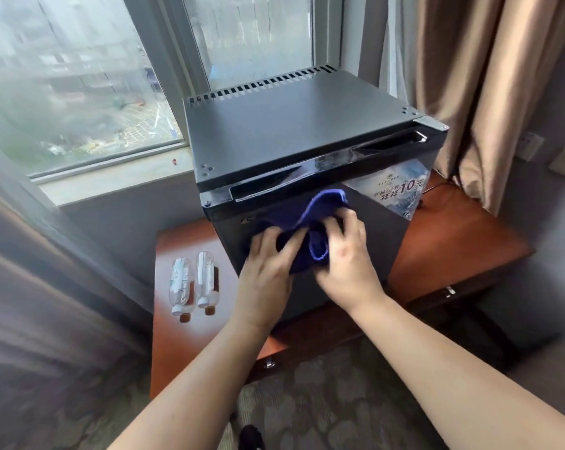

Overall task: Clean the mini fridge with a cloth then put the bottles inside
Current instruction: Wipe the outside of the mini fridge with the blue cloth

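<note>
We held the blue cloth (pixel 320 206) against the front of the fridge (pixel 290 131). Our left hand (pixel 268 264) and right hand (pixel 346 261) both gripped it. It looked soft and floppy, so a bunched handful seemed best. The two bottles (pixel 193 280) lay flat side by side on the table (pixel 453 241), left of the fridge, with caps toward us and bottoms toward the window. They looked light and smooth, and easiest to grab round the middle.

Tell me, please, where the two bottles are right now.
In the head view, the two bottles lie side by side on the wooden table, just left of the mini fridge, caps toward the camera.
</note>
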Available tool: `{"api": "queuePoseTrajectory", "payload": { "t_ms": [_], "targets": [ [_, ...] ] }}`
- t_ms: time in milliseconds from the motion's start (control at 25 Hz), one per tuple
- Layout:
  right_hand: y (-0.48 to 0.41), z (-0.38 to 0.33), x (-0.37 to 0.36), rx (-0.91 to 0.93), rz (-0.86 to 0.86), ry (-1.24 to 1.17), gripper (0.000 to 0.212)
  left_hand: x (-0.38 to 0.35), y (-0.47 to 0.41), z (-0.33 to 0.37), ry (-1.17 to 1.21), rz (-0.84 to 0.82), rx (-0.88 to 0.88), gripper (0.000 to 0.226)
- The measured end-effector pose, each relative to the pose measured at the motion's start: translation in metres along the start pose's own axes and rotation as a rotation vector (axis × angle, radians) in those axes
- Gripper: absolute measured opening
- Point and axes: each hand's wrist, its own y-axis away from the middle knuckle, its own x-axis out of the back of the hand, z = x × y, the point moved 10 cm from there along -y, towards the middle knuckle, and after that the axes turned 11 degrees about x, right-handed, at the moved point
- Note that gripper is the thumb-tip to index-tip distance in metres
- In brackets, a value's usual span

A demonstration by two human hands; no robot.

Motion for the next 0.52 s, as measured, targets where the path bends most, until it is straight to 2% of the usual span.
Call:
{"api": "queuePoseTrajectory", "payload": {
  "t_ms": [120,280,400,520],
  "targets": [
    [0.024,0.024,-0.039,-0.148,-0.002,-0.099,0.069,-0.033,0.014,-0.013,-0.071,-0.071,-0.023,0.068],
    [0.060,0.049,-0.094,-0.302,-0.045,-0.132,0.056,-0.078,0.041,-0.034,-0.088,-0.179,-0.027,0.071],
    [0.078,0.059,-0.123,-0.386,-0.001,-0.233,0.051,-0.099,0.055,-0.050,-0.128,-0.196,-0.040,0.067],
    [0.105,0.076,-0.162,-0.546,0.013,-0.348,0.051,-0.133,0.079,-0.069,-0.183,-0.279,-0.022,0.069]
  ]
}}
